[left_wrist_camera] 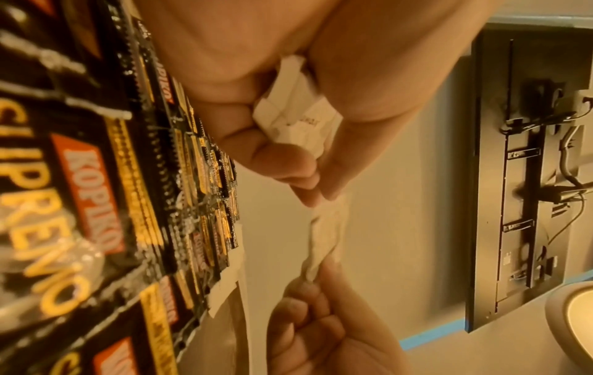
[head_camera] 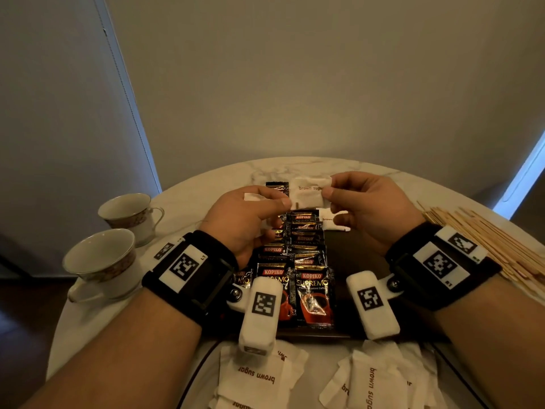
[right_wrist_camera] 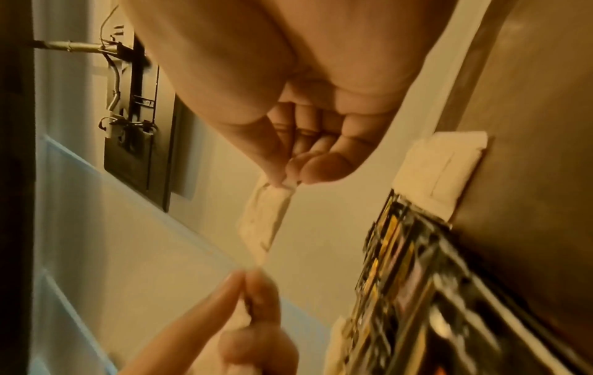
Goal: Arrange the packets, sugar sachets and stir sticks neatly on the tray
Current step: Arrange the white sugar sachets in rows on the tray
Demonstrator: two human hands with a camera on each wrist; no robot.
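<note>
Both hands hold one white brown sugar sachet [head_camera: 308, 191] in the air over the far end of the dark tray [head_camera: 354, 255]. My left hand [head_camera: 284, 202] pinches its left edge and my right hand [head_camera: 327, 192] pinches its right edge. In the left wrist view, more crumpled sachets [left_wrist_camera: 295, 114] are bunched in the left palm, with the stretched sachet [left_wrist_camera: 327, 233] beyond the fingertips. Black Kopiko coffee packets [head_camera: 306, 261] overlap in two columns along the tray. One sachet [head_camera: 334, 222] lies on the tray beside them. Wooden stir sticks [head_camera: 483, 240] are heaped on the table to the right.
Two teacups [head_camera: 129, 214] [head_camera: 100, 261] stand on the round marble table [head_camera: 206, 184] to the left of the tray. Loose brown sugar sachets [head_camera: 259, 376] [head_camera: 377, 382] lie near the front edge. A plain wall rises behind the table.
</note>
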